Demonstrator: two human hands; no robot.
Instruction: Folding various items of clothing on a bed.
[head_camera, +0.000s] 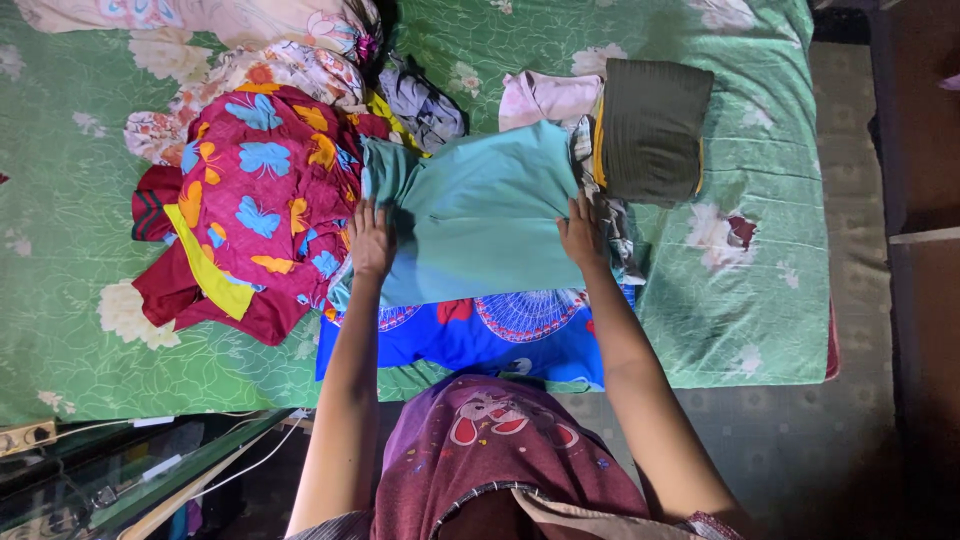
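Teal garment (480, 215) under both flat hands

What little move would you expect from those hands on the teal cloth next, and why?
Probably a smoothing sweep outward. Both hands, the left hand and the right hand, lie flat on the teal garment, which is spread over a blue patterned cloth and looks rumpled near its upper left corner.

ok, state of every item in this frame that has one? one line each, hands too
Left hand: flat, palm down on teal garment's left edge.
Right hand: flat, pressing teal garment's right edge.
Teal cloth garment: spread flat, partly folded.
Blue patterned cloth: spread flat beneath the teal one.
Magenta butterfly-print garment: crumpled, unfolded heap.
Olive ribbed cloth: folded into a neat rectangle.
Pale pink garment: loosely folded.
Green floral bedsheet: spread over bed.
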